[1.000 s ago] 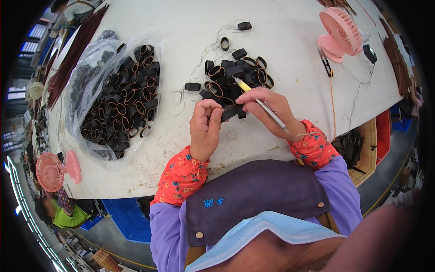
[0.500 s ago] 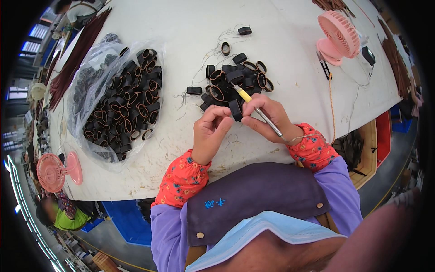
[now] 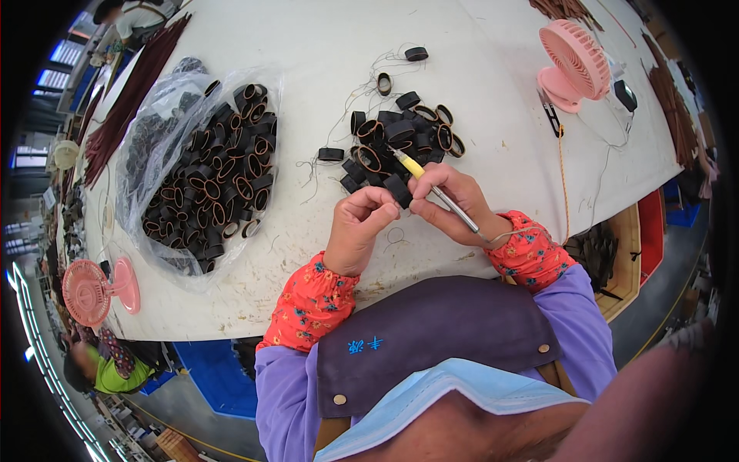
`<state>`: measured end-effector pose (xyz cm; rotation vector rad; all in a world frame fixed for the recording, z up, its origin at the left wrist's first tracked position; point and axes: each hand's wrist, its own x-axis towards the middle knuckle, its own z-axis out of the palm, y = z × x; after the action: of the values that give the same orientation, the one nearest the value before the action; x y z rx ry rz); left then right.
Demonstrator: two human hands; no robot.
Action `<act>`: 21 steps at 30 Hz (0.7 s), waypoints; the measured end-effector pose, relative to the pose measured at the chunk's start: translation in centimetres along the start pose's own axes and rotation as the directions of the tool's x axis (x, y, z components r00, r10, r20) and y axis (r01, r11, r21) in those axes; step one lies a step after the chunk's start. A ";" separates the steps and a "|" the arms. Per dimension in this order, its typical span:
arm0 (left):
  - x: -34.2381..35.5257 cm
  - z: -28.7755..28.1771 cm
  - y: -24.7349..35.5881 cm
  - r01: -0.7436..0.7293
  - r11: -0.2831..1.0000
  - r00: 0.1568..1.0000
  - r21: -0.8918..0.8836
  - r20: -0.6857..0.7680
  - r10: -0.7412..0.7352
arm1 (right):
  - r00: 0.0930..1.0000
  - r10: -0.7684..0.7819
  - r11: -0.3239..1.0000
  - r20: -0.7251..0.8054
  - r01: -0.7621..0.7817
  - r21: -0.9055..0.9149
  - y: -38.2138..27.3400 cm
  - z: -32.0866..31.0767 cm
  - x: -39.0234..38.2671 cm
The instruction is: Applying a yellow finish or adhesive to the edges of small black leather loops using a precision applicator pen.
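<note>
My left hand [image 3: 362, 227] has its thumb and index finger closed beside a black loop [image 3: 397, 191]; what exactly they pinch is too small to make out. My right hand [image 3: 454, 208] holds that loop with its fingertips, along with a metal tool with a yellow section [image 3: 409, 164], whose tip points toward a pile of black loops [image 3: 412, 131] with tan edges. Loose threads trail from the pile. At the left, many more loops [image 3: 215, 177] lie in a clear plastic bag [image 3: 135, 146] on the white table [image 3: 477, 77].
Pink fans [image 3: 573, 61] [image 3: 88, 289] stand at both sides. Black snips [image 3: 551, 115] with an orange cord lie at the right. Dark red strips [image 3: 131, 100] and brown strips [image 3: 668, 92] line the edges. Coworkers [image 3: 115, 369] [image 3: 138, 23] are at left. A wooden bin [image 3: 620, 296] sits beyond the right edge.
The black loop between my hands has turned more upright since a second ago. My left hand has moved slightly right and down, and my right hand has shifted slightly down with the tool.
</note>
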<state>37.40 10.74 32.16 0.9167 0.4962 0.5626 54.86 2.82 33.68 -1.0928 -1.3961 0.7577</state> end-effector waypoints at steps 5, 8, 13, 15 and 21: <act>-0.2 1.0 0.7 -0.031 0.993 0.998 0.118 -0.042 0.036 | 0.999 -0.025 0.997 0.026 0.027 -0.065 0.3 -0.3 -0.1; -0.3 1.0 0.5 -0.084 0.991 0.992 0.104 -0.087 0.093 | 0.994 -0.112 0.981 -0.005 0.109 -0.158 -0.1 -0.3 0.3; -0.1 0.2 0.3 -0.072 0.986 0.997 0.151 -0.013 0.074 | 0.988 -0.153 0.975 0.037 0.157 -0.158 -0.2 -0.2 0.3; -0.1 0.3 0.3 -0.068 0.987 0.998 0.144 -0.008 0.070 | 0.993 -0.115 0.989 0.032 0.118 -0.087 0.1 0.0 0.0; 0.0 0.0 -0.2 -0.255 0.864 0.965 0.435 0.062 0.254 | 0.998 0.009 1.000 0.063 -0.011 0.029 -0.1 -0.3 -0.3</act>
<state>37.45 10.65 32.02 1.4321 0.5130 0.7044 55.14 2.48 33.74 -1.0619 -1.4290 0.8238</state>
